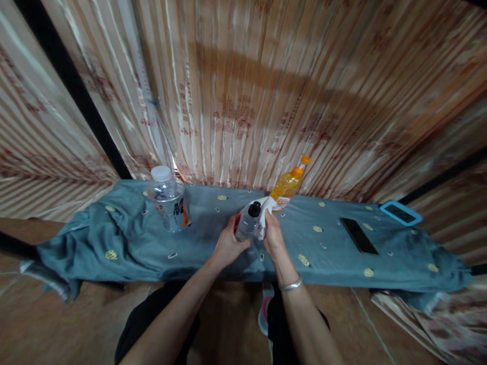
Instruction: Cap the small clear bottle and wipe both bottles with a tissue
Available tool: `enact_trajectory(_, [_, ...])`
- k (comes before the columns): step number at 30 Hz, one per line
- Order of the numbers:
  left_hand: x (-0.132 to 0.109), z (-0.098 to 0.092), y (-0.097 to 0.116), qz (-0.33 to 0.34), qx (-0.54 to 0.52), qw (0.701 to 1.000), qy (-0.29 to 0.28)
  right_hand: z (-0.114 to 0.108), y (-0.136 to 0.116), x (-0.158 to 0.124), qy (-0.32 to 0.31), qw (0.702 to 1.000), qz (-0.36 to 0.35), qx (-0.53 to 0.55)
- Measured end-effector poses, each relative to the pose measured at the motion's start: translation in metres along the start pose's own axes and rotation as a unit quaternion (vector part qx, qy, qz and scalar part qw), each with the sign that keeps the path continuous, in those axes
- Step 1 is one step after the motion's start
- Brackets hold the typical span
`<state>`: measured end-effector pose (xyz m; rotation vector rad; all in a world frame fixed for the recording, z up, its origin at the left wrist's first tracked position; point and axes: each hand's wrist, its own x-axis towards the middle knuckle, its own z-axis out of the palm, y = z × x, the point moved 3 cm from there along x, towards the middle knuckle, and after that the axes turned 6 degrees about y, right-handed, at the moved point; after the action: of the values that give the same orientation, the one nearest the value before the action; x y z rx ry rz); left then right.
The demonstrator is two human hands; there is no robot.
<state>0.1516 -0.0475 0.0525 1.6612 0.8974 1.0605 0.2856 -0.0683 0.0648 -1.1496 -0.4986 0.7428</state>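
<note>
My left hand (228, 241) is wrapped round a clear bottle with a black cap (247, 225), held over the middle of the cloth-covered bench. In my right hand (273, 234) is a crumpled white cloth or tissue (265, 215), pressed against the bottle's right side. My right wrist wears a silver bracelet. Just behind the white cloth stands an orange pump bottle (288, 187), partly covered at its lower left. A large clear plastic bottle with a white lid (169, 203) stands farther left.
A blue-grey patterned cloth (216, 210) covers the long bench. At its right lie a dark phone (358, 236) and a blue-framed device (401, 213). A pleated curtain (236, 101) hangs behind, with dark poles (76, 86) at the sides.
</note>
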Motion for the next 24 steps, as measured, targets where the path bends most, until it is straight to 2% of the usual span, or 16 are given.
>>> enact_trajectory(3, [0.0, 0.001, -0.005, 0.008, -0.02, 0.999, -0.034, 0.002, -0.014, 0.001, -0.039, 0.999, -0.036, -0.004])
enact_trajectory(7, [-0.002, 0.006, -0.009, 0.011, -0.03, 0.999, -0.025, 0.001, -0.014, 0.0, -0.072, 0.995, -0.056, -0.028])
enact_trajectory(12, [-0.004, 0.014, -0.008, 0.0, -0.059, 0.998, -0.016, -0.002, -0.007, 0.001, -0.059, 0.996, -0.058, -0.044])
enact_trajectory(16, [-0.004, 0.016, -0.01, -0.003, -0.046, 0.999, 0.014, -0.001, -0.011, -0.013, -0.043, 0.992, -0.083, -0.082])
enact_trajectory(20, [-0.005, 0.018, -0.015, 0.033, -0.053, 0.998, 0.026, 0.005, -0.013, -0.039, -0.042, 0.958, -0.173, -0.225])
enact_trajectory(22, [-0.008, 0.019, -0.017, 0.061, -0.052, 0.996, 0.027, 0.007, -0.013, -0.047, -0.043, 0.942, -0.209, -0.259])
enact_trajectory(24, [-0.012, 0.02, -0.019, 0.078, -0.037, 0.996, 0.029, 0.006, -0.013, -0.048, -0.05, 0.941, -0.212, -0.259])
